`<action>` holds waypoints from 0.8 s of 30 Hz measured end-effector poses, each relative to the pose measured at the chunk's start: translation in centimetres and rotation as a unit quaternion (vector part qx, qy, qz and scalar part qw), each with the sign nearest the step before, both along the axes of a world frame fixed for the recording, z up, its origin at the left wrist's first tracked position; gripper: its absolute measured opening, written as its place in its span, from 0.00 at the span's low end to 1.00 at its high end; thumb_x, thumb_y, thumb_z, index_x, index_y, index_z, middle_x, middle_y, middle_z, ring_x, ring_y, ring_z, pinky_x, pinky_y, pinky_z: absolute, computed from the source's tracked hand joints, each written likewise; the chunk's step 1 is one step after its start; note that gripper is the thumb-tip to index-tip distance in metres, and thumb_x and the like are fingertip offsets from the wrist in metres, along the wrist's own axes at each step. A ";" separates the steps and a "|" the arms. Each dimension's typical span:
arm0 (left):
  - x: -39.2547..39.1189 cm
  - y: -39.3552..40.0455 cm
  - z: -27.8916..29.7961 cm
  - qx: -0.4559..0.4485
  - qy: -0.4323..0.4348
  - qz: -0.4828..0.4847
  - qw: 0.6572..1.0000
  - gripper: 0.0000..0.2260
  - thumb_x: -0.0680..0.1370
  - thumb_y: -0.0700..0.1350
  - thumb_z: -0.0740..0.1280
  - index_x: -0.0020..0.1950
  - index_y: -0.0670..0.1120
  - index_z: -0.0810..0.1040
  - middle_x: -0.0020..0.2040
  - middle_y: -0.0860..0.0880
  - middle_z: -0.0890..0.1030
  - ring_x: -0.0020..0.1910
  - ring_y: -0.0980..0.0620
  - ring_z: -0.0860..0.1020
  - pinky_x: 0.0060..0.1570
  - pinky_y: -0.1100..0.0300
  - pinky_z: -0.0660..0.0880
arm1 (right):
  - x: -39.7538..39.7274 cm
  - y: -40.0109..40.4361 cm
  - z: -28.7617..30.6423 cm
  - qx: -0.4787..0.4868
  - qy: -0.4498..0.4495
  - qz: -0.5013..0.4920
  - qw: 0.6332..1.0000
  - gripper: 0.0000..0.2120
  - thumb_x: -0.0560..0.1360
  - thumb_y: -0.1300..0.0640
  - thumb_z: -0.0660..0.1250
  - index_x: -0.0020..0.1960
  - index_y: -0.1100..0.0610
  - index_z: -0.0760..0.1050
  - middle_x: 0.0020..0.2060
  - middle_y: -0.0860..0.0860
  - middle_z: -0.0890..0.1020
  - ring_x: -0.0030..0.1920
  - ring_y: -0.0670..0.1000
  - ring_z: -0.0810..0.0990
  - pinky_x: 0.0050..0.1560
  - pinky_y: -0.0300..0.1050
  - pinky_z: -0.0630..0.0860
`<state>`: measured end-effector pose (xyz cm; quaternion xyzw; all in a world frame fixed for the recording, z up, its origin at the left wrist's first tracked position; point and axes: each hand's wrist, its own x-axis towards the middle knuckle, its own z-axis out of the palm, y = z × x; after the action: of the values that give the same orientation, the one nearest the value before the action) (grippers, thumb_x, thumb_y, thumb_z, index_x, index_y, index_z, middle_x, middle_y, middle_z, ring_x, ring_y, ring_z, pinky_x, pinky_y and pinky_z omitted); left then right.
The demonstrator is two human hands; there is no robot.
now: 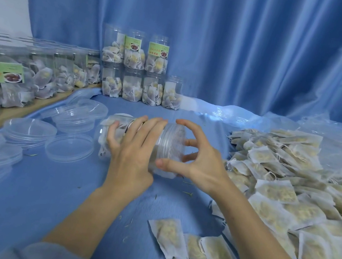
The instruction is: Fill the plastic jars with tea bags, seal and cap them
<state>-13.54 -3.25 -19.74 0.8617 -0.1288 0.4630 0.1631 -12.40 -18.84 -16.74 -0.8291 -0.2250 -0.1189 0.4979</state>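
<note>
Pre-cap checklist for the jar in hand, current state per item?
1. Jar held steady: ok, it lies on its side, left hand gripping the body.
2. Mouth reachable: ok, right hand has its fingers curled around the threaded neck.
3. Jar filled with tea bags: ok, bags show through the wall.
4. Seal on the mouth: cannot tell, something white covers the opening.
5. Cap on: not ok, threads are bare.
6. Spare lids within reach: ok, loose lids lie left of the jar.

Clear plastic jar (163, 148) lying sideways at centre, uncapped mouth facing three o'clock; tea bags (278, 189) heaping at three o'clock.
</note>
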 end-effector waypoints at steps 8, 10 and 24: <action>0.1 -0.8 0.8 -0.260 0.057 -0.076 0.961 0.43 0.57 0.40 0.76 0.71 0.48 0.65 0.67 0.51 0.71 0.68 0.49 0.68 0.69 0.44 0.61 | 0.1 0.3 0.7 0.054 0.018 0.034 0.998 0.55 0.54 0.44 0.80 0.75 0.46 0.55 0.68 0.41 0.66 0.62 0.41 0.72 0.62 0.41 0.73; -0.2 -0.9 0.9 -0.390 0.075 -0.179 0.900 0.45 0.56 0.43 0.78 0.71 0.51 0.63 0.68 0.52 0.70 0.67 0.51 0.70 0.65 0.49 0.70 | 0.1 -0.1 0.8 0.053 0.024 0.048 0.997 0.56 0.54 0.43 0.79 0.75 0.48 0.54 0.70 0.39 0.64 0.64 0.39 0.70 0.60 0.37 0.72; 0.1 -2.0 1.3 -0.451 0.201 -0.201 0.846 0.41 0.53 0.54 0.73 0.64 0.62 0.64 0.57 0.66 0.74 0.49 0.76 0.72 0.42 0.76 0.69 | 0.8 0.3 0.1 0.118 -0.020 -0.009 0.993 0.33 0.57 0.42 0.79 0.59 0.37 0.71 0.53 0.31 0.79 0.57 0.36 0.75 0.55 0.28 0.71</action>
<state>-13.41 -5.26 -18.42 0.7225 -0.0404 0.2435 0.6458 -11.63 -18.59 -16.68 -0.7638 -0.2120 -0.1653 0.5868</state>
